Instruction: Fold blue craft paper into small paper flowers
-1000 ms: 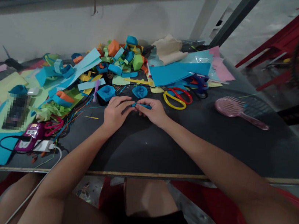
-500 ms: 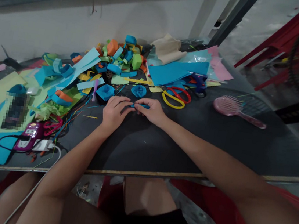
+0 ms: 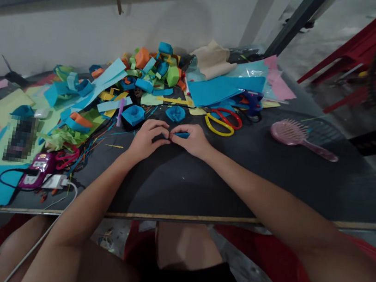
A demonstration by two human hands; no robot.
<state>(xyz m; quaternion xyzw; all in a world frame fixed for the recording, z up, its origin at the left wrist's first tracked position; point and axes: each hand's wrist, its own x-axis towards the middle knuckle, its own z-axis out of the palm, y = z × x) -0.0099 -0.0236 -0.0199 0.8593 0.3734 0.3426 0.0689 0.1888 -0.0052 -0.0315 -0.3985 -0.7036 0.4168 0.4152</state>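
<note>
Over the middle of the dark tabletop, my right hand pinches a small folded strip of blue paper. My left hand meets it fingertip to fingertip, its thumb and bent fingers closed at the strip's left end, which they mostly hide. Just beyond my hands sits a blue folded paper cup. A second blue paper piece stands behind my left hand. To the right of it all lie scissors with one yellow and one red handle loop.
A heap of coloured paper pieces stands against the wall. Blue sheets lie behind the scissors. On the right is a pink hairbrush. A purple device with a white cable and a blurred phone-like object lie left.
My left hand's fingers have shifted slightly and curl more, with the thumb lower. My right hand keeps its pinch on the blue paper strip. The view has tilted a little.
</note>
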